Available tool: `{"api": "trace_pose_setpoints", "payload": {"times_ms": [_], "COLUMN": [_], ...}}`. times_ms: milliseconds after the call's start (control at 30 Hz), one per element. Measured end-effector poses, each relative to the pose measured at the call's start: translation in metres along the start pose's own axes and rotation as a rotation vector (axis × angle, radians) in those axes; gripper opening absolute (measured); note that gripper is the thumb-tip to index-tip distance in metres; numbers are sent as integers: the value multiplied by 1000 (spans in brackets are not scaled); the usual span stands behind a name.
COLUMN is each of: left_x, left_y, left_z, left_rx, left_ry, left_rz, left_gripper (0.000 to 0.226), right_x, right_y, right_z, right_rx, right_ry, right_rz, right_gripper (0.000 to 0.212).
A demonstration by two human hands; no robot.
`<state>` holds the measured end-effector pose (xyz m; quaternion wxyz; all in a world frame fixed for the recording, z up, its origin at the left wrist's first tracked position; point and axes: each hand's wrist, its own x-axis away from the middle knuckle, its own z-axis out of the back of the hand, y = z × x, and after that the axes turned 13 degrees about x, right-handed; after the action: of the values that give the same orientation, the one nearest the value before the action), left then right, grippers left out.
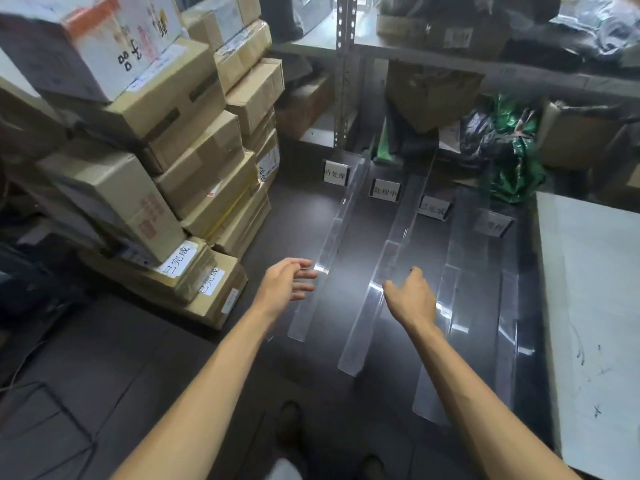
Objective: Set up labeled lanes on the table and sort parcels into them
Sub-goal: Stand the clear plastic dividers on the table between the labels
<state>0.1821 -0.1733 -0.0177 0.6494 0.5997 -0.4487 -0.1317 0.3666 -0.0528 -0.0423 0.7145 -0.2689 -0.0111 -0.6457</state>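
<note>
Both your hands are out over the dark table, and neither has hold of anything. Your left hand is to the left of the middle divider, fingers spread and relaxed, with its tips right by the left divider. I can't tell if they touch it. Your right hand hovers just right of the middle divider, back to the camera and fingers loosely curved, with nothing in it that I can see.

The lanes look laid. At the far end of the middle divider stands the label 处理中. 待处理 is to its left and 已完成 to its right. Further right is a fourth label, too blurred to read.

The parcels are well left of the middle divider, stacked high and leaning. They're taped cardboard, so expect stiff sides and smooth, slightly slick tape. I can't judge their weight from here, so test each one before you commit.

Take from the top of the stack, with palms on opposite sides and fingers hooked under the bottom edge. Two low boxes already read 已完成, but they're pinned under the rest.

The dividers look like clear plastic, light and slippery on that surface. Lower each parcel straight down between them, because a nudge could skew a lane.
</note>
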Motion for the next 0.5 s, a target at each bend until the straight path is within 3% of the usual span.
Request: {"api": "trace_pose_setpoints", "payload": {"times_ms": [500], "left_x": [-128], "left_y": [17], "left_z": [-11], "left_rx": [-25], "left_ry": [-198], "left_rz": [91], "left_gripper": [31], "right_x": [-79], "right_y": [-33], "right_z": [-1], "right_rx": [-84], "right_ry": [123], "right_rz": [-178], "right_gripper": [55]}}
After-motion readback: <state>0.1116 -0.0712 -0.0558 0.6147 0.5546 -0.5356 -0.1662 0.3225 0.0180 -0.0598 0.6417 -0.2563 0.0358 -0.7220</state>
